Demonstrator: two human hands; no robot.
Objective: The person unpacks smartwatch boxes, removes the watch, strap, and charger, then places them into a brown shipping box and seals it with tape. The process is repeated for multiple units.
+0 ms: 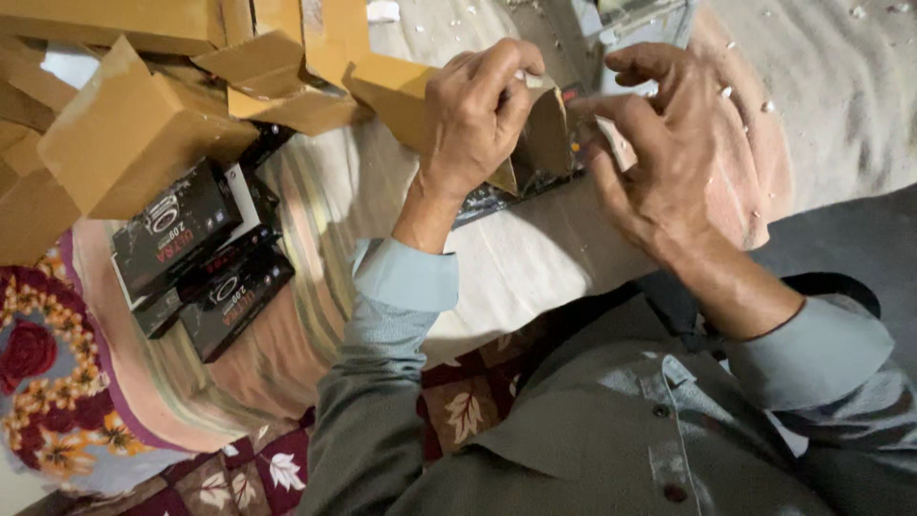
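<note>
My left hand (478, 115) pinches the top flap of a small brown cardboard box (544, 134) that lies on a pale cloth. My right hand (659, 153) is at the box's right side, with thumb and fingers closed on a small light-coloured flap or strip (616, 141). A dark, flat printed item (497, 199) shows beneath the box, partly hidden by my left hand. Both sleeves are grey-blue.
Several black printed boxes (196, 258) are piled at the left. Brown cardboard boxes (134, 134) crowd the upper left. A floral cloth (38, 382) lies at the lower left. White crumbs dot the beige bedding (841, 86) at the upper right.
</note>
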